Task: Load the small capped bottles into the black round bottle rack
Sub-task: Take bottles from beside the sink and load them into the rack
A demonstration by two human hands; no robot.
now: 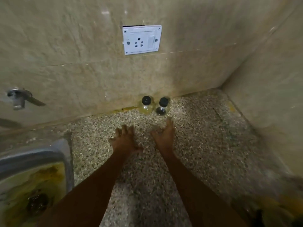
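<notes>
Both hands are out over the speckled worktop (196, 145), empty. Left hand (125, 141): palm down, fingers spread and loosely bent, holding nothing. Right hand (164, 136): turned edge-on, fingers extended toward the wall, also holding nothing; motion blur hides finer finger detail. Straight ahead of the hands, against the foot of the tiled wall (82, 63), stand two small bottles side by side, upright, long axes vertical, black caps facing the camera. Left bottle (146, 104) holds something yellowish; right bottle (163, 106) looks darker at its base. They are just beside each other; whether they touch I cannot tell. The right hand's fingertips are near the right bottle and closer than the left hand is to either, so judged the nearer hand for the first pick; each hand lines up roughly with its own bottle. The black rack is not clearly in view; a dark blurred shape at the lower right edge cannot be identified. Sink (49, 154) at lower left, tap (19, 97) above it, wall socket (141, 40) above the bottles.
</notes>
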